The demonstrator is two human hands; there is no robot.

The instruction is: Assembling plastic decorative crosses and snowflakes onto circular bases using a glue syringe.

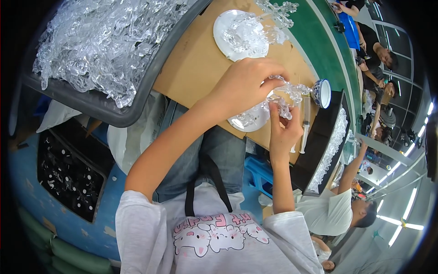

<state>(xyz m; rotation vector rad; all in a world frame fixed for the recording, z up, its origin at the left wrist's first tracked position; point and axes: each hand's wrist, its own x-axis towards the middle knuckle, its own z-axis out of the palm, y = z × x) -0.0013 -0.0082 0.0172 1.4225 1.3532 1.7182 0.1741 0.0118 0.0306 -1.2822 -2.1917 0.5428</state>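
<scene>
Both hands work close together over a brown board (182, 68). My left hand (248, 82) is closed, thumb and fingers pinching a clear plastic piece (296, 90) with a branching shape. Just below it, my right hand (285, 130) pinches another part of clear plastic (284, 109); whether the two are joined I cannot tell. Under the hands lies a white plate (248, 124) with clear pieces on it, partly hidden by my left hand. Farther off, a second white plate (221, 34) carries a heap of clear pieces.
A grey bin (137, 107) full of clear plastic parts stands at left. Right of my hands are a blue-and-white bowl (323, 93), syringes (306, 123) and a black tray (315, 157) of clear bits. Clear branched pieces (283, 13) lie at the far edge. People work at right.
</scene>
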